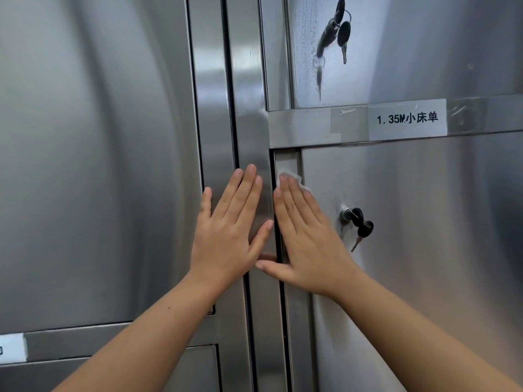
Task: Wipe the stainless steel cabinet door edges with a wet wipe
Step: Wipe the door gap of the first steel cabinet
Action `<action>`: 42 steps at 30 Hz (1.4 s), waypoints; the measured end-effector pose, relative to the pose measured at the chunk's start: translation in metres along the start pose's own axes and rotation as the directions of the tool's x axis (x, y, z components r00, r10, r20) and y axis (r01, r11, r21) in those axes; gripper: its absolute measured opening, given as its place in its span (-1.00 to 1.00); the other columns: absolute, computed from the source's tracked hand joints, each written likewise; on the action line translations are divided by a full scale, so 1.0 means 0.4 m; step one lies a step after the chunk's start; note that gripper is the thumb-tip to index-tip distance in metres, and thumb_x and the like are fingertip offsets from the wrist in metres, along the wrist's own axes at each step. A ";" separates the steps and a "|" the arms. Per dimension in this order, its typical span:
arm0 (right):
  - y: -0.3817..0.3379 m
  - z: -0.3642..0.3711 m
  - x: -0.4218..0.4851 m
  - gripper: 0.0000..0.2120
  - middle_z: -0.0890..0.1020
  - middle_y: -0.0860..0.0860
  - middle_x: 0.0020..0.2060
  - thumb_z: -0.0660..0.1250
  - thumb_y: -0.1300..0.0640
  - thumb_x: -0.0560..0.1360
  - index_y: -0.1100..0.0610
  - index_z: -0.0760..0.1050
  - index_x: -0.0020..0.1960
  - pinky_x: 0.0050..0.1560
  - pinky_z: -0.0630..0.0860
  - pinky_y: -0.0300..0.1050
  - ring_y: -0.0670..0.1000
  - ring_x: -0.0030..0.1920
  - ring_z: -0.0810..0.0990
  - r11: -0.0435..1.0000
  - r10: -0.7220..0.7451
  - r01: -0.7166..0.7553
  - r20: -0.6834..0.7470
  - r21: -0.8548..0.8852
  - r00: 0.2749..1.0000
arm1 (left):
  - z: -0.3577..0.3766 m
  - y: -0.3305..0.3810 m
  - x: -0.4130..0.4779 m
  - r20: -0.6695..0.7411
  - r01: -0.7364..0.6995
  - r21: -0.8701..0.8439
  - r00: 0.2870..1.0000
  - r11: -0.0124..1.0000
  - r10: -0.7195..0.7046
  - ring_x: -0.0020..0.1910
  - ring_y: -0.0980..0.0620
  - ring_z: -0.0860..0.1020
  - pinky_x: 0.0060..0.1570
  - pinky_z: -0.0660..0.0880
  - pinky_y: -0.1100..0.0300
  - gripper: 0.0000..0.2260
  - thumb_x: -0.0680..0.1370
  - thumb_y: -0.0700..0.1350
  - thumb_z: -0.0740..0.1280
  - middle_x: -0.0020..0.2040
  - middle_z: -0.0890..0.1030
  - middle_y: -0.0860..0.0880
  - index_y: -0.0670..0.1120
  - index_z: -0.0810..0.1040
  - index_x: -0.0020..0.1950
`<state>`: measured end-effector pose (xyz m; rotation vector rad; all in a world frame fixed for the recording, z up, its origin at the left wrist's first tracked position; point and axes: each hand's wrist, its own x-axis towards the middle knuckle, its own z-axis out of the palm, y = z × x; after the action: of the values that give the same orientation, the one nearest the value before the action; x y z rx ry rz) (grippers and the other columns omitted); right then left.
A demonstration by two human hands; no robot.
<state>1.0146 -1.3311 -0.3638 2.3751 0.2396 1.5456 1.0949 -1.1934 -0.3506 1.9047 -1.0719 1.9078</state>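
Against the left edge (287, 161) of the lower right door (424, 236), you press the wet wipe (287, 175) with your right hand (308, 236), fingers straight and together, nothing curled round the cloth. That flat pressure looks meant to keep the wipe on the narrow strip. Only a crumpled bit of wipe shows past your fingertips, so its own long axis cannot be told. Your left hand (229, 230) lies flat on the frame post (252, 137) just beside, fingers straight and slightly spread, probably to steady you. The edge runs top to bottom and your right fingers point up along it, so strokes should follow that line. Near your right hand, keys (358, 224) hang from the door.
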 end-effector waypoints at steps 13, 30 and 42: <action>-0.025 0.016 -0.031 -0.13 0.07 0.36 0.44 0.14 -0.27 0.45 0.40 0.07 0.44 0.47 -0.02 0.07 0.27 0.47 0.04 0.999 0.039 -0.039 -0.014 0.024 0.999 | 0.002 0.003 0.000 -0.015 -0.007 0.021 1.000 1.000 0.007 0.46 0.02 0.16 0.40 0.01 -0.06 -0.46 0.57 0.10 0.09 0.48 0.21 -0.09 -0.17 0.24 0.47; -0.068 0.043 -0.119 -0.13 0.07 0.33 0.45 0.17 -0.25 0.45 0.40 0.06 0.44 0.48 -0.05 0.04 0.24 0.48 0.03 0.995 0.074 -0.078 0.059 0.057 0.995 | 0.008 0.001 -0.004 -0.024 -0.021 0.009 0.999 1.000 0.022 0.47 0.00 0.15 0.41 0.01 -0.09 -0.47 0.58 0.09 0.09 0.48 0.19 -0.09 -0.18 0.23 0.47; -0.085 0.045 -0.126 -0.17 0.07 0.33 0.45 0.12 -0.24 0.47 0.40 0.07 0.44 0.48 -0.05 0.02 0.25 0.48 0.04 0.988 0.122 -0.124 0.024 0.091 0.992 | 0.010 -0.001 -0.004 -0.051 -0.027 0.011 0.998 1.000 0.027 0.46 -0.01 0.19 0.40 0.05 -0.09 -0.46 0.57 0.10 0.12 0.47 0.24 -0.11 -0.19 0.26 0.46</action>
<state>1.0113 -1.3170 -0.4254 2.5174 0.1667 1.5979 1.0983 -1.1952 -0.3525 1.8455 -1.0800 1.9697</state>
